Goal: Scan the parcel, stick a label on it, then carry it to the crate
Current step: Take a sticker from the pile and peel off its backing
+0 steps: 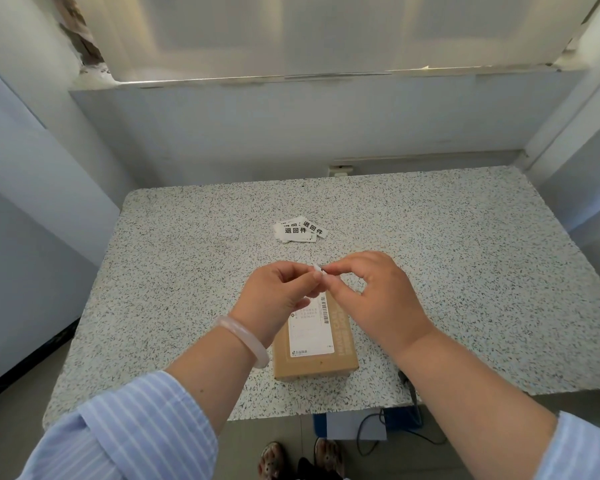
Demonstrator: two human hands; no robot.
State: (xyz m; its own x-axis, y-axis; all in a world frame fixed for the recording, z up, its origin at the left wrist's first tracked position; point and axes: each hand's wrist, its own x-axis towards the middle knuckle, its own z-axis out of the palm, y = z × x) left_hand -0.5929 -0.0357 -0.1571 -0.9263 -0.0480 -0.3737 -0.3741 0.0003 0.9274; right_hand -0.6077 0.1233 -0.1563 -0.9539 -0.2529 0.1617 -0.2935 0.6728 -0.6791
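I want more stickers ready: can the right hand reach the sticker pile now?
Probably yes. Bare table lies between the right hand and the sticker pile, but its fingers already pinch a small sticker.

The speckled tabletop (465, 271) lies bare across its whole left and right parts, open to a reach from either side. Down the middle stand the only obstacles: a small heap of loose labels (298, 230) toward the far side, and the brown parcel (314, 341) near the front edge, with a bare strip between them. Both hands (326, 289) hover together above the parcel's far end, blocking a straight path over it. Walls close in behind and at both sides.
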